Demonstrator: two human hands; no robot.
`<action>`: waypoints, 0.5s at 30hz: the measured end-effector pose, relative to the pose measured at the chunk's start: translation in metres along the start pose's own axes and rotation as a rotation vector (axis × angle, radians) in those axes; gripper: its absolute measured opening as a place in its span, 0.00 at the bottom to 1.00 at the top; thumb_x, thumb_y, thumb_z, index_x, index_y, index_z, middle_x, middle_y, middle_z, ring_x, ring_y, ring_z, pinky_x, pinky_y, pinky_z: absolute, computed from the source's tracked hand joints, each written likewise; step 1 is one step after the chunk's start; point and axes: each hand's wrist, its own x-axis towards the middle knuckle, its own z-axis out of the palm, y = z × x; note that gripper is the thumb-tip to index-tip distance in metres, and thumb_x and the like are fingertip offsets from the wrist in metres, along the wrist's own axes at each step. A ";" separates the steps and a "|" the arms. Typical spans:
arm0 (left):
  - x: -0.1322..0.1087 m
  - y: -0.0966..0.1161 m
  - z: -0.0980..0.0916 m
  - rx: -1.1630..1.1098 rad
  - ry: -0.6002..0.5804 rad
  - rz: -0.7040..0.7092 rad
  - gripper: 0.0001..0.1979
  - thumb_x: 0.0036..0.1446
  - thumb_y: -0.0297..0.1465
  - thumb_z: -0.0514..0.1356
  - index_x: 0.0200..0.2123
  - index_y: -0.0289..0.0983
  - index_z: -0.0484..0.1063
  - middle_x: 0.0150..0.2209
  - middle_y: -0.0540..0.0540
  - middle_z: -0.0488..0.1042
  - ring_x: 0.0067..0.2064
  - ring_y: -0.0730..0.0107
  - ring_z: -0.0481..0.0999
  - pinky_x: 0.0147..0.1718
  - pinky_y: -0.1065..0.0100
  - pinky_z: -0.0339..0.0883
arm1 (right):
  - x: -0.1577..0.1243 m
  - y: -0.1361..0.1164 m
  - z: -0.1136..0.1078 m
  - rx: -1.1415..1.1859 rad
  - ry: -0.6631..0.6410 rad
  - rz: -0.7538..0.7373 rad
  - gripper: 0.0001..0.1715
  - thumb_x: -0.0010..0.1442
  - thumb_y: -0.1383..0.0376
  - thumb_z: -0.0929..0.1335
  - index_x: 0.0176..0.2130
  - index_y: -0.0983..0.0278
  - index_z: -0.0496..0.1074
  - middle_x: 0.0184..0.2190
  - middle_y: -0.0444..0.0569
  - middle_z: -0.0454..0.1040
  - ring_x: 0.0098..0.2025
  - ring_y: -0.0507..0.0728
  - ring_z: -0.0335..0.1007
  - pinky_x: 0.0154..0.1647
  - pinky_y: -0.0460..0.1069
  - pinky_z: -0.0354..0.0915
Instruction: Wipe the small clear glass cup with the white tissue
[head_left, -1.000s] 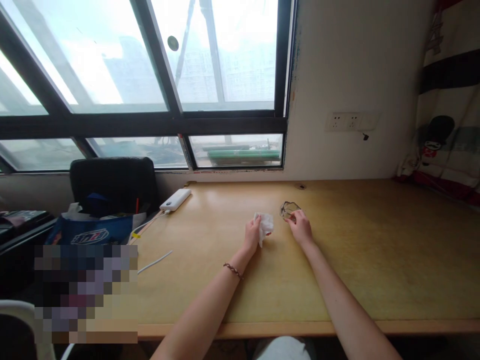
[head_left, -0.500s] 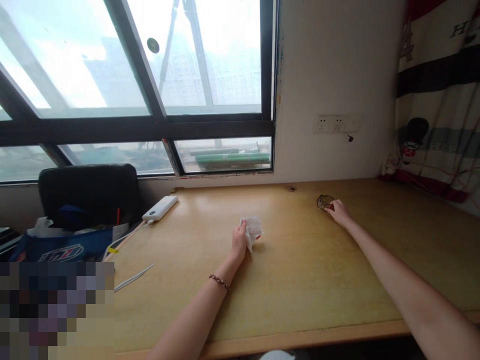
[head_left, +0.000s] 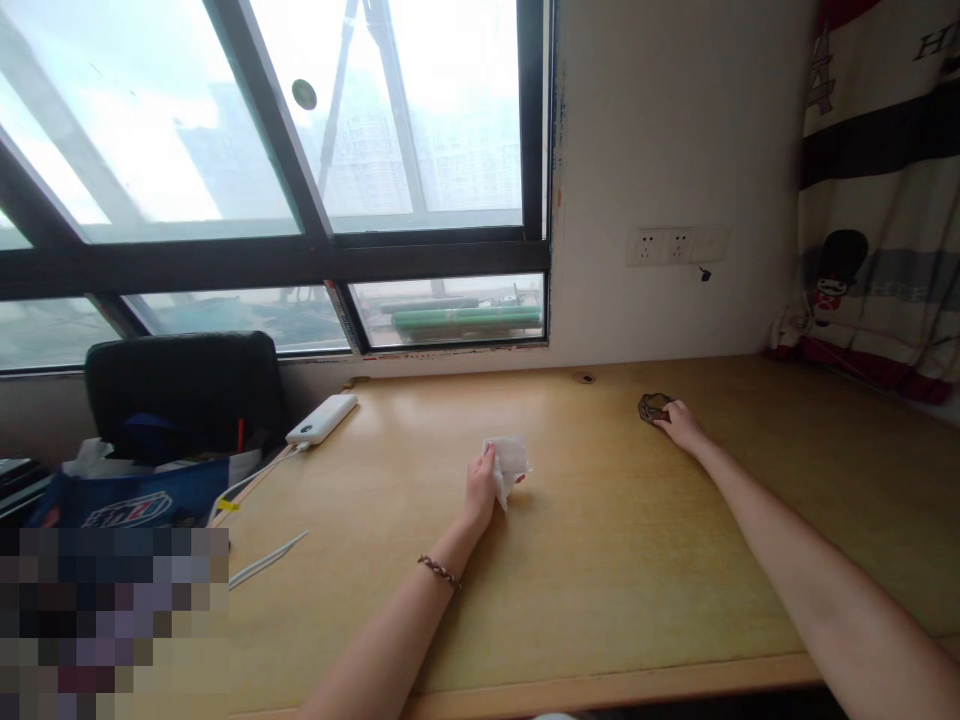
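In my left hand (head_left: 482, 487) is a crumpled white tissue (head_left: 511, 462), pinched between thumb and fingers above the middle of the wooden table (head_left: 585, 570). A braided bracelet (head_left: 439, 571) circles the left wrist. Farther off to the right, my right hand (head_left: 681, 425) has its fingers closed on the near right edge of a small dark ring-shaped object (head_left: 651, 408). That object is at the back part of the table, and its exact kind is too small to tell. The fingers hide part of its rim.
A white power bank (head_left: 323, 419) with a cable lies at the table's left edge, and a loose white cable end (head_left: 270, 560) lies nearer. Beyond the left edge stand a black chair (head_left: 184, 385) and a blue bag (head_left: 142, 490). Wall sockets (head_left: 664, 245) and a curtain (head_left: 885, 210) are behind.
Both hands keep their grips on the tissue and the ring-shaped object. The view has shifted very slightly; otherwise hardly anything differs.
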 end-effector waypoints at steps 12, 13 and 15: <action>-0.005 0.002 0.006 -0.297 -0.127 -0.235 0.16 0.50 0.41 0.54 0.37 0.34 0.66 0.34 0.43 0.72 0.32 0.63 0.72 0.32 0.56 0.67 | -0.012 -0.023 -0.014 -0.015 -0.007 0.038 0.15 0.44 0.68 0.67 0.36 0.68 0.67 0.38 0.55 0.64 0.38 0.58 0.64 0.39 0.50 0.59; -0.005 0.002 0.006 -0.322 -0.164 -0.272 0.17 0.51 0.41 0.54 0.37 0.35 0.66 0.36 0.43 0.72 0.33 0.62 0.72 0.33 0.55 0.67 | -0.017 -0.036 -0.018 -0.013 0.033 0.065 0.18 0.43 0.68 0.68 0.37 0.68 0.66 0.39 0.57 0.63 0.39 0.59 0.64 0.39 0.51 0.59; -0.008 0.004 0.007 -0.356 -0.234 -0.325 0.18 0.52 0.43 0.52 0.39 0.35 0.66 0.38 0.42 0.71 0.35 0.61 0.72 0.35 0.55 0.66 | -0.031 -0.074 -0.023 0.055 0.173 0.090 0.20 0.45 0.66 0.68 0.40 0.69 0.66 0.44 0.61 0.62 0.41 0.60 0.63 0.40 0.52 0.58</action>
